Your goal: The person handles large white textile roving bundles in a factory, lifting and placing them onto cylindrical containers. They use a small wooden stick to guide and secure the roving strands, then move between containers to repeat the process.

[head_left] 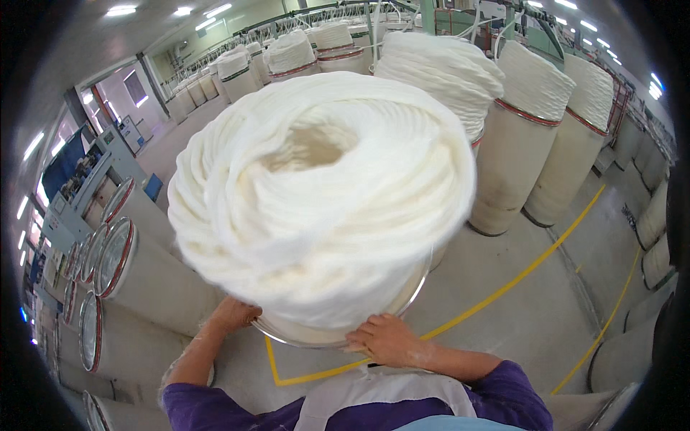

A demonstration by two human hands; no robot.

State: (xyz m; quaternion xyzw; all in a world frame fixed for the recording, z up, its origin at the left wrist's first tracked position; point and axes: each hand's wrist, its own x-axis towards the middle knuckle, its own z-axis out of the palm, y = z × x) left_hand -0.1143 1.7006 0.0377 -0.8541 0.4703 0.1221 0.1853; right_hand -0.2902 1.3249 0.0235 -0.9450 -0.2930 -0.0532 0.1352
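Note:
Right in front of me stands a tall sliver can (305,340) with a shiny metal rim. A thick coil of white sliver (366,208) is heaped well above that rim and bulges out over it, with a hollow in its middle. My left hand (235,314) grips the near left part of the rim, its fingertips hidden under the overhanging sliver. Farther right along the near edge, my right hand (387,340) has its fingers curled over the rim. Most of the can's body is hidden below the coil and my arms.
Several cans with red-banded rims (118,258) crowd the left side. Full cans (521,136) heaped with white sliver stand at the back and right, under machine rails. A yellow floor line (489,302) curves past on the right. More cans (650,223) line the far right.

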